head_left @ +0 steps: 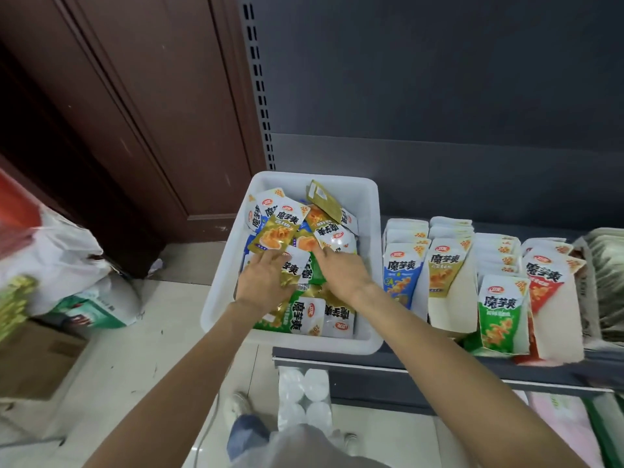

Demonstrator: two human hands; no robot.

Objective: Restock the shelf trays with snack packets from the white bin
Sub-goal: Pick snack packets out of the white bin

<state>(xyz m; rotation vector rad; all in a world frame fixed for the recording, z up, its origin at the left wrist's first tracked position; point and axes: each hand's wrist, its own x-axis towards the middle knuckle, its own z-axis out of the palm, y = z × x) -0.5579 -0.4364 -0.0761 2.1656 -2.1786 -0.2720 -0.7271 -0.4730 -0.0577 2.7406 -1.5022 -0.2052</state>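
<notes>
On shelf, white bin (368, 231) holds mixed snack packets (305, 314); left hand (261, 282), right hand (341, 273) fingers spread flat on them.

So we've got a dark grey shelf (439, 361) carrying most of it. At its left end sits the white bin (366, 211), heaped with snack packets, its left side hanging past the shelf's end. Right beside it stand the shelf trays (454, 312) in a row (blue, gold, green and red packets upright at the fronts). Off to the left, the pale tiled floor (141, 359) has a cardboard box (33, 359) and white sacks (57, 261) sitting on it, up against a brown door.
</notes>
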